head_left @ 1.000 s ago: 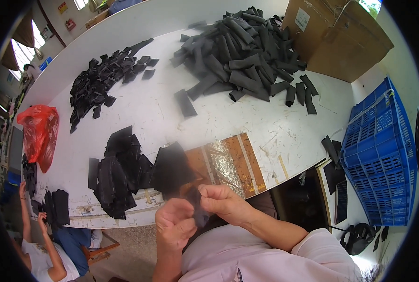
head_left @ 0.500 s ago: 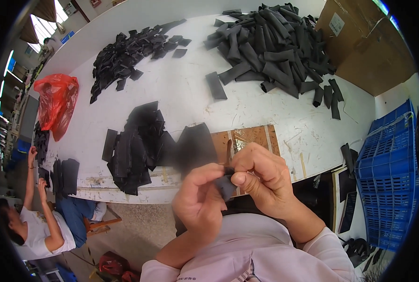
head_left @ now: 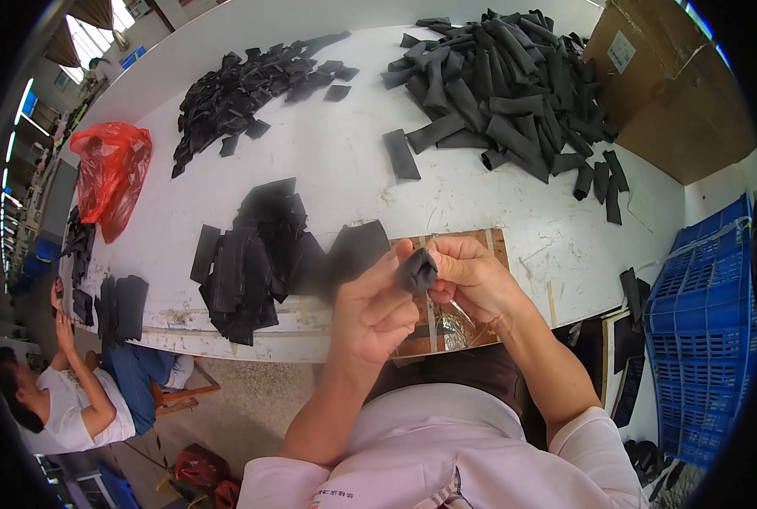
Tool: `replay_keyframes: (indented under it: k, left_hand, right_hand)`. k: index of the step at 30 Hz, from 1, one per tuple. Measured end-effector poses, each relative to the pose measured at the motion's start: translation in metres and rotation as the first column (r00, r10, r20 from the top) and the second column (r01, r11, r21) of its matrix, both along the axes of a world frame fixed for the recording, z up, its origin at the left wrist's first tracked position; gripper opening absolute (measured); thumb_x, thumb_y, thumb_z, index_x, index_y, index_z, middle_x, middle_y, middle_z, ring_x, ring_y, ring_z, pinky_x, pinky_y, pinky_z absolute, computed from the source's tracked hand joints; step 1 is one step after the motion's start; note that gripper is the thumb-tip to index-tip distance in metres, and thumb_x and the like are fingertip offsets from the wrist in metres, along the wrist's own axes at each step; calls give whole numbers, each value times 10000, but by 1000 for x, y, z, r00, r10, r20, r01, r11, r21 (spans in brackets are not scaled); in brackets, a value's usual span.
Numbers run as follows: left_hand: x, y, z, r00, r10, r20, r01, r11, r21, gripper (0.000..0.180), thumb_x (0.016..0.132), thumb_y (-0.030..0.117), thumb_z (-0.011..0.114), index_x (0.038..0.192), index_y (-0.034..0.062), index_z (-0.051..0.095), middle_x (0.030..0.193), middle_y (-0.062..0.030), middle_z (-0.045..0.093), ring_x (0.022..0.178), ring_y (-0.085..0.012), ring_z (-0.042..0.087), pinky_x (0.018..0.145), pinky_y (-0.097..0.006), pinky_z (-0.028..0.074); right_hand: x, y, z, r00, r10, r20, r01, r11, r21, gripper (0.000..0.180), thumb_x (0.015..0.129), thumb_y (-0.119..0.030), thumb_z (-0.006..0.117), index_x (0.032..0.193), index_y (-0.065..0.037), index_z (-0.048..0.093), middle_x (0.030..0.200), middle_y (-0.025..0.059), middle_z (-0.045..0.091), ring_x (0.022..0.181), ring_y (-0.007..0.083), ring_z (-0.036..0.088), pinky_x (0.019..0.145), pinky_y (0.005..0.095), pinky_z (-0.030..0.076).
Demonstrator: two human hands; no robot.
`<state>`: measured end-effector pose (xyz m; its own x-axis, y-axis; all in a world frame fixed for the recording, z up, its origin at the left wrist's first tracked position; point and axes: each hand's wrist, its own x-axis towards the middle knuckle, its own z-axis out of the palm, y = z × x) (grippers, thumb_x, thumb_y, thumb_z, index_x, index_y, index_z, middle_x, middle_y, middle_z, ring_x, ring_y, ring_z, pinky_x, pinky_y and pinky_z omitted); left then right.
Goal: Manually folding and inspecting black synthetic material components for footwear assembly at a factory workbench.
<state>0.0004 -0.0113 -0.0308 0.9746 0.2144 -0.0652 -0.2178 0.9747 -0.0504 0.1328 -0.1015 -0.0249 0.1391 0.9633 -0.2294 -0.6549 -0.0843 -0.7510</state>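
Here, a black piece [head_left: 418, 273] sits between left grip [head_left: 377, 310] and right grip [head_left: 473, 273].

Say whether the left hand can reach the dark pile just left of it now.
Probably yes: the left hand is near the dark pile, with nothing upright between them. But it holds a dark folded piece together with the right hand, so it may need to let go first.
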Motion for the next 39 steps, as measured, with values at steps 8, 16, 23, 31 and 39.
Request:
replay_keyframes:
  k: [8,16,23,31,39]
  left_hand:
    - [0,9,9,991,49,-128,-81,960,-267,294,826,8,380,1088,-75,485,688,-71,580,293,-32,294,302,-165,226]
    - [3,-2,32,675,706,212,-25,-266,964,235,791,42,592,1008,-34,544,902,-94,592,792,-122,545,700,-226,434]
    - [-7,-23,40,631,769,98,-442,253,861,59,791,5,583,832,-6,543,912,-108,593,869,-139,524,833,-278,385]
    - [8,-10,30,863,499,-85,-219,521,825,235,699,98,711,838,-25,567,850,-132,594,791,-154,544,707,-270,470]
    - [14,-9,41,825,548,-136,194,-50,980,139,680,-76,656,788,-25,585,720,-53,583,723,-74,528,634,-205,435]
  right_hand:
    - [5,16,22,943,54,328,-65,998,21,274,822,-301,590,694,-63,546,597,-31,443,518,51,364,462,194,290]
    - [6,4,0,883,-29,469,20,1000,23,303,844,-312,552,744,-26,537,614,0,492,535,72,420,508,227,362]
    - [-15,-3,55,-271,-454,849,-104,891,442,306,729,-294,640,709,-17,512,588,60,473,568,219,514,486,322,410]
    - [-4,-8,8,-177,-322,930,-75,947,314,245,715,-186,640,616,-31,480,614,72,502,570,232,524,464,333,411]
    - [-1,-10,-25,201,-330,922,-71,934,350,113,751,-123,576,754,-23,523,640,125,508,581,309,514,504,389,415]
